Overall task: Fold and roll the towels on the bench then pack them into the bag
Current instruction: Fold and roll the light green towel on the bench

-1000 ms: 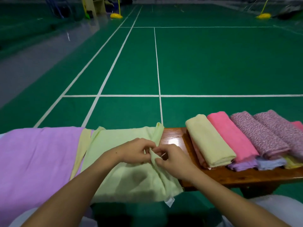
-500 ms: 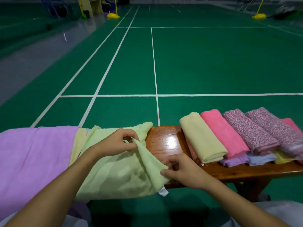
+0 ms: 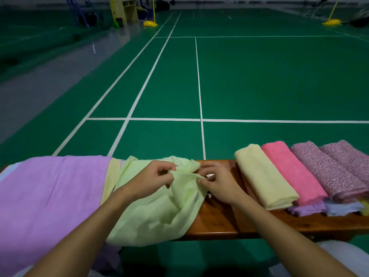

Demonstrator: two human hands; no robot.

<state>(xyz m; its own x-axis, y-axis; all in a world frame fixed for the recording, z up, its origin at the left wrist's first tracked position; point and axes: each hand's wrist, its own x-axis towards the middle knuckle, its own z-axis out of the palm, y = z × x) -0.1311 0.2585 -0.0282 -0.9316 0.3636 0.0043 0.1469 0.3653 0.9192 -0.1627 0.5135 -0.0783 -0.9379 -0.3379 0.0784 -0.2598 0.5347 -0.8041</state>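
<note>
**Wooden bench on a green court**

Head view: the glossy wooden bench [image 3: 223, 220] stands on a green floor [image 3: 259, 80] with white lines. Left hand [image 3: 151, 180] and right hand [image 3: 217, 182] each pinch the pale green towel [image 3: 155, 212] draped over the bench, left of the rolled towels [image 3: 299, 174].

Indoor badminton court [image 3: 259, 76], white lines [image 3: 199, 80]

One head cam, wide-angle, looks fwd and down from just behind the hands [image 3: 187, 181]; close on surface [image 3: 219, 222] under them, court floor [image 3: 259, 80] stretching far beyond.
</note>
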